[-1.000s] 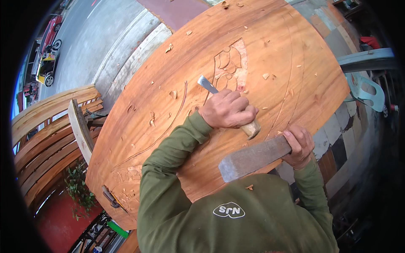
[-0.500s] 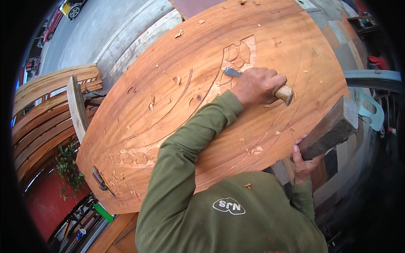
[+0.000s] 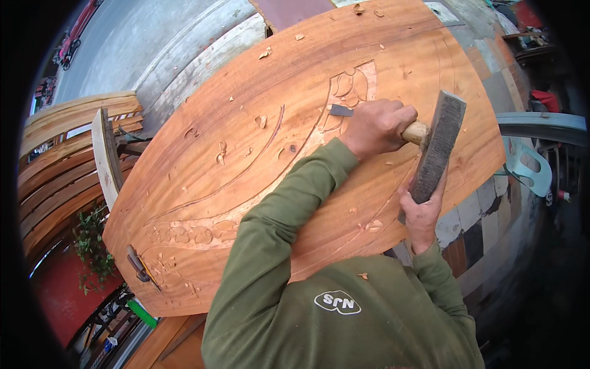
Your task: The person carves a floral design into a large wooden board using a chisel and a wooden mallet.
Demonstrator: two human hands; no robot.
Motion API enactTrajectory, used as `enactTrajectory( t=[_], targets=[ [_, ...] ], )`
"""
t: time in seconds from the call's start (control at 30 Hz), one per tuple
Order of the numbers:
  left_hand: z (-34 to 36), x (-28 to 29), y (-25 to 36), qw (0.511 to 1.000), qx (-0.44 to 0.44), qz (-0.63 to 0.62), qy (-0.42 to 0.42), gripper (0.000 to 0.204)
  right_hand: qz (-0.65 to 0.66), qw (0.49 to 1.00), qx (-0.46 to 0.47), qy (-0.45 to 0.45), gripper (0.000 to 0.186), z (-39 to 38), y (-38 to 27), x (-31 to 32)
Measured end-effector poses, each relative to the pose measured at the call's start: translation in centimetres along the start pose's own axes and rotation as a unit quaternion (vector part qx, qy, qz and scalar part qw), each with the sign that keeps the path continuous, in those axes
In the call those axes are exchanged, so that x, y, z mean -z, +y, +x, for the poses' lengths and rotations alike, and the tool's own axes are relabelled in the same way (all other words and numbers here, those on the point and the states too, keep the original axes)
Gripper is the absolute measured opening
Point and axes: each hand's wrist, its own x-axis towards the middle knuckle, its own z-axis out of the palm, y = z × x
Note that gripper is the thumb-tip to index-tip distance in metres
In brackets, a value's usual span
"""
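My left hand [image 3: 378, 126] is closed round a chisel [image 3: 342, 111]. Its flat metal blade points left at the carved pattern, and its wooden handle end sticks out on the right. With my right hand [image 3: 423, 215] I grip the lower end of a dark rectangular block [image 3: 439, 147], apparently wood. The block stands against the end of the chisel handle, or very close to it. Under both hands lies a large curved wooden panel [image 3: 295, 80]. A carved motif [image 3: 351, 86] is cut into it beside the blade, and a scrolled band [image 3: 190, 235] runs at lower left.
Loose wood shavings [image 3: 221, 152] lie scattered over the panel. A few slim tools [image 3: 142, 267] rest near its left end. Slatted timber [image 3: 80, 141] and a leafy plant [image 3: 92, 246] are at the left. A pale blue plastic chair [image 3: 530, 169] stands at the right.
The block in my right hand has swung up and left, from the panel's right edge to the chisel's handle end. My left hand and the chisel have hardly moved. The view has shifted slightly.
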Motion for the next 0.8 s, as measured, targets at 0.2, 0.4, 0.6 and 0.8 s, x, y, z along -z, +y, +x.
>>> enactTrajectory(
  t=[0.2, 0.4, 0.6, 0.8],
  targets=[
    [-0.3, -1.4, -0.5, 1.0, 0.003, 0.007, -0.019, 0.024, 0.201, 0.972, -0.058, 0.11, 0.091, -0.2, -0.2, -1.0],
    [-0.4, -1.1, -0.8, 0.999, 0.018, 0.029, -0.023, 0.017, -0.003, 0.997, -0.065, -0.03, 0.103, 0.5, -1.0, -0.3],
    [-0.5, -1.6, -0.8, 0.999, 0.009, 0.025, -0.043, 0.012, -0.032, 0.998, -0.038, -0.044, 0.099, -0.4, 1.0, -1.6],
    [-0.4, -1.6, -0.6, 0.998, 0.011, 0.036, -0.046, 0.012, 0.061, 0.995, -0.059, 0.051, 0.102, -0.3, 1.7, -0.9]
  ],
)
